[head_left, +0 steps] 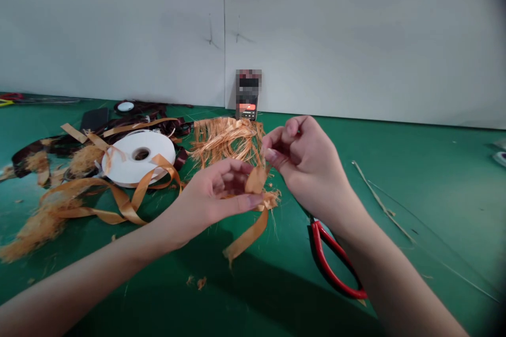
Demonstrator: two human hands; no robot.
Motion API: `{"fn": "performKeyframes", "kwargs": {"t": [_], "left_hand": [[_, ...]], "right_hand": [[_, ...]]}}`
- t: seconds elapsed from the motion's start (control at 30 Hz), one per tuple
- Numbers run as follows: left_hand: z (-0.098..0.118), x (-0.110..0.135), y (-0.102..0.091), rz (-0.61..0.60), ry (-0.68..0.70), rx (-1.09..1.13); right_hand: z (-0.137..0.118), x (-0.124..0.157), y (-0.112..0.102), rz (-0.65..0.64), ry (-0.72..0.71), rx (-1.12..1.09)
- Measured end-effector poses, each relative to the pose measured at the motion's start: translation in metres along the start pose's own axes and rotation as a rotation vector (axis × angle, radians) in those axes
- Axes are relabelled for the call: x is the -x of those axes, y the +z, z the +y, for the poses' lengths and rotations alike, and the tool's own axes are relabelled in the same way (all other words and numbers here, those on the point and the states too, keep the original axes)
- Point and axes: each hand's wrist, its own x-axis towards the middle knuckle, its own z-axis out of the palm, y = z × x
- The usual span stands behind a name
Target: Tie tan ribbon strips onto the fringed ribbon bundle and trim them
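Between the thumb and fingers of my left hand is a piece of orange-gold ribbon. One tail of ribbon hangs below that hand, its end frayed. My right hand is closed in a pinch at the ribbon's upper edge, where thin loose threads show; exactly what its fingertips grip is too small to make out. Behind both hands lies a bundle of frayed orange ribbon strands. Red-handled scissors rest on the table beneath my right forearm, their blades mostly hidden.
A white ribbon spool with loose orange ribbon lies at left, near fuzzy thread piles and dark brown ribbon. A phone leans against the white wall. Thin wire-like stems lie at right on the green table.
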Motion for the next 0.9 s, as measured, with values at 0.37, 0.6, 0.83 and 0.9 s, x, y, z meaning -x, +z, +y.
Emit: {"fn": "performKeyframes", "kwargs": {"t": [0.37, 0.6, 0.83, 0.9], "left_hand": [[-0.025, -0.002, -0.021, 0.042, -0.045, -0.146], [-0.026, 0.010, -0.024, 0.215, -0.042, -0.371], [-0.023, 0.015, -0.020, 0.204, -0.019, -0.369], [-0.024, 0.014, -0.021, 0.197, 0.007, -0.342]], "right_hand": [[0.027, 0.013, 0.013, 0.084, -0.049, 0.232], [0.038, 0.021, 0.021, 0.161, -0.056, 0.302], [0.040, 0.013, 0.020, 0.241, -0.082, 0.283], [0.034, 0.008, 0.019, 0.251, -0.074, 0.211]]}}
